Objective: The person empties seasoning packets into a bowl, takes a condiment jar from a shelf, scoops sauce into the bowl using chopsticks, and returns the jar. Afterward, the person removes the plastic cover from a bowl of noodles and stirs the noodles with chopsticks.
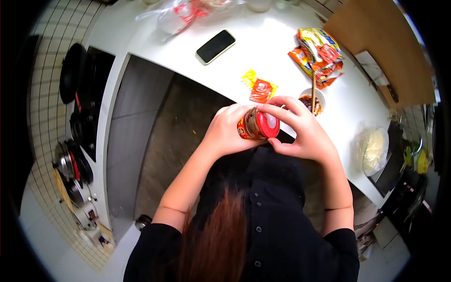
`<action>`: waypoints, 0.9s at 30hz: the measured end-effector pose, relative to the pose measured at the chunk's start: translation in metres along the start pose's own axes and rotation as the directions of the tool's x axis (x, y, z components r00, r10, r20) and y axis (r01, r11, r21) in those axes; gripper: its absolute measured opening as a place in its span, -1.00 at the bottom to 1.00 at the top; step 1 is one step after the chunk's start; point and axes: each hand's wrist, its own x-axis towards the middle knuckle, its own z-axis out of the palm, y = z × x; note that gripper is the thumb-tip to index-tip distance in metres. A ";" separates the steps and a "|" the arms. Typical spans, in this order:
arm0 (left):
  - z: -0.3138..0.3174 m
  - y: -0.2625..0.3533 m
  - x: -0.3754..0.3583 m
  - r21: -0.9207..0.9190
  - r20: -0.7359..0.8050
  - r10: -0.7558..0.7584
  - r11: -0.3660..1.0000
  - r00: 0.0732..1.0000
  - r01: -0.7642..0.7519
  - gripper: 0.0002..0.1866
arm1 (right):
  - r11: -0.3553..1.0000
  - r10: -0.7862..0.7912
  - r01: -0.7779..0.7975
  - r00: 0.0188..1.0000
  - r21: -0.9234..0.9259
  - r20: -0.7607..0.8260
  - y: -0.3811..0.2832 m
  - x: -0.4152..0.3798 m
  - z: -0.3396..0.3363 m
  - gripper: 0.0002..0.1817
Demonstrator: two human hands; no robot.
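Note:
My left hand is wrapped round a glass jar of dark brown sauce with a red and yellow label. The jar is tilted, its red lid facing right. The thumb and fingertips of my right hand touch opposite edges of this lid, with a gap between palm and jar. Just beyond, a small white bowl contains a dark red, oily sauce, and a wooden stick stands in it. Small red and yellow sachets lie on the white counter past the jar.
A phone lies farther back on the counter. Torn snack-type packets are by a cardboard sheet at right. A plastic-wrapped pale item sits near the right edge. Pans line the left side; a plastic bag is at the back.

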 end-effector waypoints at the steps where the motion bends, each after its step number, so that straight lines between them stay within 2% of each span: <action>1: -0.010 -0.006 -0.006 0.029 -0.007 -0.030 0.999 1.000 0.030 -0.31 | 1.000 -0.008 0.008 1.000 0.015 0.019 -0.007 0.010 0.004 -0.28; 4: -0.038 -0.023 -0.022 -0.011 -0.062 -0.030 1.000 0.998 0.030 -0.33 | 0.997 -0.073 0.072 0.997 0.024 0.039 -0.026 0.043 0.018 -0.29; 7: -0.067 -0.035 -0.036 -0.006 -0.097 -0.029 1.000 0.995 0.028 -0.36 | 0.996 -0.088 0.090 0.988 -0.010 0.129 -0.048 0.069 0.037 -0.31; 9: -0.088 -0.039 -0.044 0.016 -0.137 -0.004 1.000 0.991 0.006 -0.37 | 0.993 -0.105 0.111 0.985 -0.032 0.138 -0.063 0.083 0.048 -0.32; 13: -0.117 -0.046 -0.060 -0.053 -0.147 -0.062 0.997 0.987 0.055 -0.35 | 0.986 -0.140 0.150 0.981 -0.070 0.137 -0.082 0.104 0.070 -0.32; 15: -0.125 -0.051 -0.069 -0.063 -0.142 -0.084 0.995 0.986 0.075 -0.35 | 0.978 -0.044 0.073 0.988 -0.198 0.145 -0.097 0.111 0.075 -0.38; 19: -0.145 -0.056 -0.081 -0.027 -0.144 -0.091 0.996 0.985 0.088 -0.35 | 0.922 0.091 -0.060 0.994 -0.381 0.063 -0.113 0.123 0.100 -0.45; 21: -0.154 -0.060 -0.086 -0.003 -0.142 -0.092 0.996 0.986 0.093 -0.36 | 0.887 0.131 -0.093 0.990 -0.453 0.053 -0.116 0.127 0.112 -0.44; 23: -0.163 -0.064 -0.090 -0.009 -0.121 -0.101 0.995 0.987 0.101 -0.35 | 0.876 0.161 -0.114 0.985 -0.469 0.060 -0.120 0.132 0.120 -0.40; 27: -0.175 -0.075 -0.105 -0.007 -0.189 -0.097 0.995 0.977 0.097 -0.34 | 0.967 0.056 -0.024 0.991 -0.253 0.118 -0.134 0.144 0.126 -0.40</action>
